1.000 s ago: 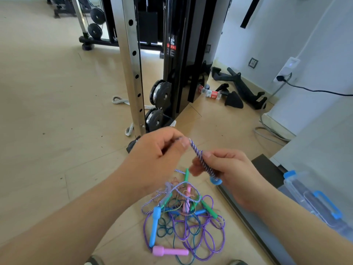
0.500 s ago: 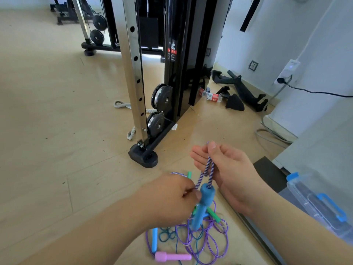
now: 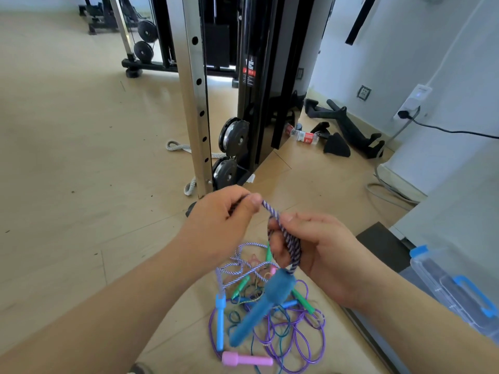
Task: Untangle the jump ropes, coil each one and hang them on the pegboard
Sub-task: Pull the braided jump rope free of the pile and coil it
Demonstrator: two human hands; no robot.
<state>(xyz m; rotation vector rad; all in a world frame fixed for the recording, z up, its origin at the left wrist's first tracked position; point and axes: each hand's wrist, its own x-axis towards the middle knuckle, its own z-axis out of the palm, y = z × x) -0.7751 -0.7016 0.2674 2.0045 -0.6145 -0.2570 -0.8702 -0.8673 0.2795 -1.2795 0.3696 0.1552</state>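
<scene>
Both hands clamp a striped rope: left hand pinching its end, right hand gripping coils, blue handle dangling over the floor tangle

— What sort of place is this?
— A gym room. A cable machine's holed steel upright and black pulleys stand mid-frame, with a second machine upper left.
— Anything else?
— Black bar attachments by the right wall, and jump ropes tangled on the wooden floor.

Purple-and-white striped braided rope ends in a blue foam handle. Floor pile: translucent purple plastic cord, pink handle, green handles, light-blue handle. Beige wood-pattern floor.
</scene>
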